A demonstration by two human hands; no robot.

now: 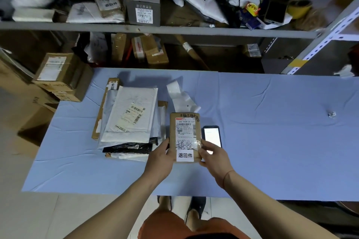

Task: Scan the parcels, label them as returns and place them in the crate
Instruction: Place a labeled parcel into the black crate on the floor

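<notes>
- Head view: a small brown parcel (185, 137) is held over the blue-covered table (272, 132), near its front edge and about midway along it.
- The left hand (160, 158) grips the parcel's left edge, thumb on top and fingers curled underneath.
- The right hand (212, 158) grips the parcel's lower right corner in the same way, thumb resting on the taped face.
- A white return label (185, 155) sits stuck on the lower end of the parcel, below its shipping label (185, 129) and some black handwriting.
- Just right of the parcel a phone (212, 136) lies on the table, screen lit, its lower end partly hidden by the right hand.
- Left of the parcel lies a pile of mailers (130, 120), a white padded one on top, touching or nearly touching the parcel's side.
- Behind the parcel a strip of white label backing (179, 94) curls across the table.
- Beyond the table, shelves (155, 30) hold boxes and bags.
- No crate can be made out.
</notes>
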